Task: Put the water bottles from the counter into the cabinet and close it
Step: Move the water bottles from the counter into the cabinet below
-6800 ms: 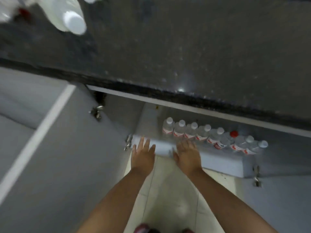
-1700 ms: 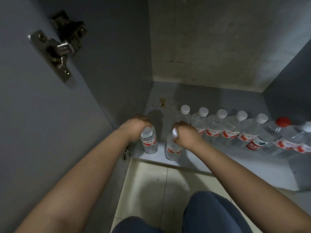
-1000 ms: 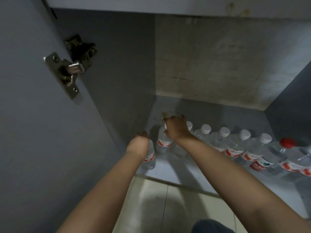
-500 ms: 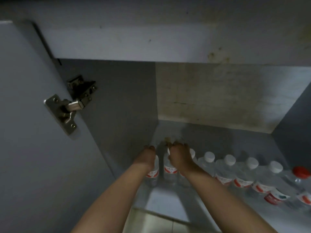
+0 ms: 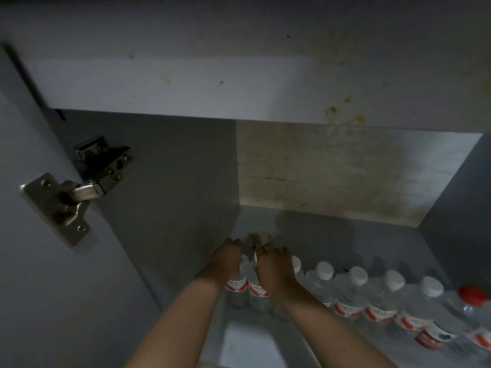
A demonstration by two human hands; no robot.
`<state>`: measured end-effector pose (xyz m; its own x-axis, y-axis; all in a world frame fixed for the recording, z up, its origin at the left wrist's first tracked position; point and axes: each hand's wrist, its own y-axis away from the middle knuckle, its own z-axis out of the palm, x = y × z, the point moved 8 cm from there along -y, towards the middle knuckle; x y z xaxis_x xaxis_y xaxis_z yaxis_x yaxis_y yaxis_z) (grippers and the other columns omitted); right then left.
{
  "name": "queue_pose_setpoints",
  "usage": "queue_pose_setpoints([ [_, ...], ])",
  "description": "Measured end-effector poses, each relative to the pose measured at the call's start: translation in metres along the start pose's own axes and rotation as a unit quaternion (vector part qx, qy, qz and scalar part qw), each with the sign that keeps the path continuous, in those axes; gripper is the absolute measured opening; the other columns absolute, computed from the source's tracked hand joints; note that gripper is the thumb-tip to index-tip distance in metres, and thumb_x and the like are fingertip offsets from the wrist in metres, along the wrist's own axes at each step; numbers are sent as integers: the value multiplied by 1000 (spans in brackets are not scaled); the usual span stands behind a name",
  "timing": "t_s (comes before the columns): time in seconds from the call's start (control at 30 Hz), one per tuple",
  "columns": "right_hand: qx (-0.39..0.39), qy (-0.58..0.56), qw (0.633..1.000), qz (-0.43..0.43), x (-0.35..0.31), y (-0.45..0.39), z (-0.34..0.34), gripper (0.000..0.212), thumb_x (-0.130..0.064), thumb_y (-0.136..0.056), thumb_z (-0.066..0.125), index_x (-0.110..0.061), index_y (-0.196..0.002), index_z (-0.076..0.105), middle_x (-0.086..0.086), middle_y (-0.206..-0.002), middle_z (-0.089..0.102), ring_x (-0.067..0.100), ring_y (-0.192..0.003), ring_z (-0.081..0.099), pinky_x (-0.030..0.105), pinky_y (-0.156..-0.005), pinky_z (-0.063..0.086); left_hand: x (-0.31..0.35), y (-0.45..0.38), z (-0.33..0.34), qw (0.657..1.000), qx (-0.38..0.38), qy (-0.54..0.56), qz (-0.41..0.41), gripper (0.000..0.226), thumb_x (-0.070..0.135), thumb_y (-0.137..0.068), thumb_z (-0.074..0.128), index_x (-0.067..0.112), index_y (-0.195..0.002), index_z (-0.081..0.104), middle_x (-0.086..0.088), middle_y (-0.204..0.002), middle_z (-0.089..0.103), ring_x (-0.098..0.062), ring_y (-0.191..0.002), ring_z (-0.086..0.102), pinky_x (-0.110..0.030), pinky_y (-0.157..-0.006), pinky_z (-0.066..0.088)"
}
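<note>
While the cabinet door (image 5: 39,274) stands open, the left hand (image 5: 225,261) and right hand (image 5: 273,266) each grip a water bottle (image 5: 236,285) top on the shelf (image 5: 345,243).

Both forearms are bare, with no sleeves, watch or rings visible.

The setting was the interior of a low storage cabinet (image 5: 164,208) of the type fitted in a kitchen or utility area. Grey laminate side panels, a stained beige back panel (image 5: 332,176) and a marked upper rail (image 5: 186,86) were visible. A concealed metal cup hinge (image 5: 77,192) joined the open door (image 5: 39,261) to the left side panel. A row of small water bottles (image 5: 353,296) stood on the cabinet floor, indicating domestic storage.
</note>
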<state>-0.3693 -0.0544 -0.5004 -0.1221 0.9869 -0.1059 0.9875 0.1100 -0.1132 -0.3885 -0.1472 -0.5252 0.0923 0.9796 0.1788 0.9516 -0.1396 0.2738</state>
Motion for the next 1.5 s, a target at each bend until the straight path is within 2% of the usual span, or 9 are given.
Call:
queue_pose_setpoints([
  [0.1,-79,-6,996,-30,-7,4,7,68,-23,-88,59,-2,-145,28,18,-145,44,28,-128,50,39,-112,32,1,1,-1,1000,0,14,1,42,13,-96,46,1,-135,37,-19,-139,43,-28,-127,48,-30,-103,38],
  [0.2,-113,-18,993,-26,-6,8,8,66,-20,-96,45,-9,-150,9,13,-156,24,28,-142,29,40,-118,17,2,5,0,1000,-4,14,8,55,17,-97,44,3,-145,23,-21,-148,30,-29,-131,45,-30,-103,39],
  [0.37,-40,-6,999,-16,-9,13,-19,80,-32,-54,87,-9,-126,59,19,-127,62,35,-114,62,48,-96,48,-6,30,-7,1000,10,-1,-24,54,19,-98,40,14,-149,21,-14,-157,18,-28,-142,28,-36,-112,34],
  [0.57,-112,-30,992,-44,-24,90,-56,32,-30,-61,66,-20,-91,71,9,-89,77,27,-77,75,39,-75,58,4,146,-29,999,4,31,-45,43,18,-98,33,16,-140,41,-13,-152,32,-31,-144,23,-42,-114,28],
  [0.87,-240,46,965,-91,-54,227,-220,40,-40,-51,68,-17,-82,79,6,-88,79,24,-80,76,45,-67,60,22,350,-152,987,-88,58,-123,51,29,-103,26,24,-151,11,0,-162,-2,-25,-150,-8,-41,-122,3],
  [1.03,-206,5,974,-98,-90,256,-360,55,-40,-74,73,-13,-122,63,14,-132,60,33,-121,58,50,-100,47,44,436,-262,991,-54,37,-119,50,35,-102,28,26,-150,16,3,-162,2,-22,-150,-5,-41,-122,3],
  [1.2,-149,-16,982,-113,-122,258,-442,45,-33,-57,71,-7,-93,76,18,-101,75,34,-90,74,52,-71,58,20,494,-355,991,15,-8,-133,50,36,-102,30,26,-150,18,3,-162,5,-23,-150,-1,-41,-122,7],
  [1.37,-48,-94,990,-96,-163,244,-519,54,-27,-94,52,-8,-142,38,16,-154,30,31,-144,25,45,-118,19,-12,532,-426,981,100,-11,-164,50,35,-101,33,25,-148,23,1,-161,12,-26,-149,4,-42,-121,12],
  [1.5,8,-107,988,-113,-183,215,-549,50,-19,-77,75,1,-121,61,27,-130,58,43,-121,55,53,-100,44,-34,527,-452,972,140,10,-188,51,36,-100,35,25,-149,23,0,-161,15,-26,-149,6,-41,-121,15],
])
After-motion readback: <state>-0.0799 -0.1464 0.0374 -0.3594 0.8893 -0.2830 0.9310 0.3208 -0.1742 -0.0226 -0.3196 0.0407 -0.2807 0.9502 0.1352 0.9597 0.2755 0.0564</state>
